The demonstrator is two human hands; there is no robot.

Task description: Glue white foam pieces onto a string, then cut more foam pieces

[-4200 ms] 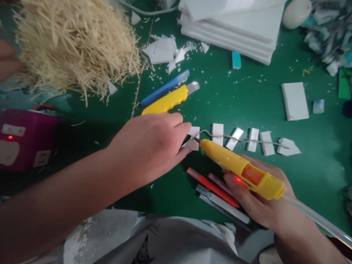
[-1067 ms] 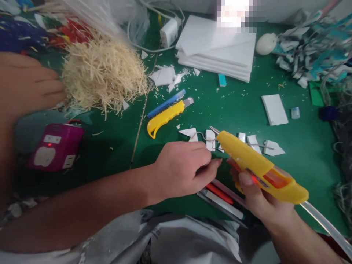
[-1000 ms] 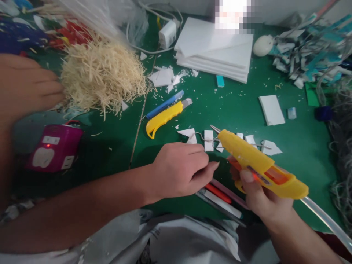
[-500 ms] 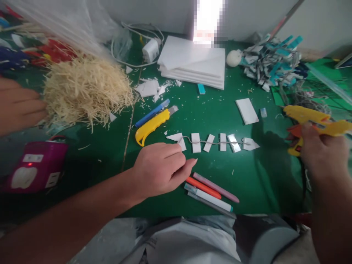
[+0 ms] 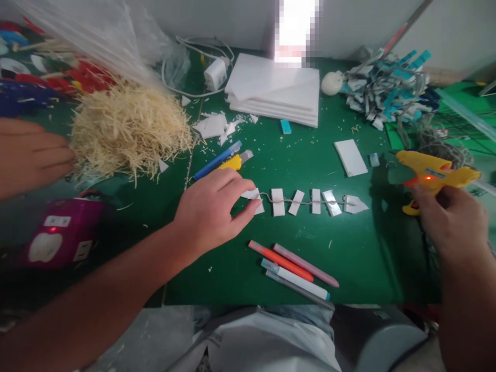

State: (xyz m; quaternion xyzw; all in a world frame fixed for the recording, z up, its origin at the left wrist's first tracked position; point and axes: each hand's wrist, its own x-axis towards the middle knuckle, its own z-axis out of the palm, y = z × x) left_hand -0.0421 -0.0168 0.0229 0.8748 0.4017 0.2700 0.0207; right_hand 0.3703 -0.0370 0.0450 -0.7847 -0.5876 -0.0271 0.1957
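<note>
My left hand [image 5: 211, 212] reaches over the left end of a row of small white board pieces [image 5: 278, 202]. Its thumb and index finger are at the edges of the leftmost white piece [image 5: 256, 195], which lies flat. A thin grey string [image 5: 289, 200] runs along the row, ending at a pointed piece [image 5: 354, 204] on the right. On the right side, my right hand [image 5: 451, 219] is wrapped round the handle of a yellow hot glue gun [image 5: 430, 164], its nozzle pointing left. A small orange light shows on the gun.
Markers [image 5: 292, 262] lie near the front edge. A yellow utility knife [image 5: 232, 163] is partly behind my left hand. Beyond are stacked white boards [image 5: 273, 95], straw shreds [image 5: 132, 129] and a white rectangle [image 5: 351, 157]. Another person's hand [image 5: 33, 157] is left, above a purple power socket box [image 5: 64, 232].
My left hand has moved up and left from above the markers to the leftmost white piece. The glue gun has shifted slightly left, and its light now shows.
</note>
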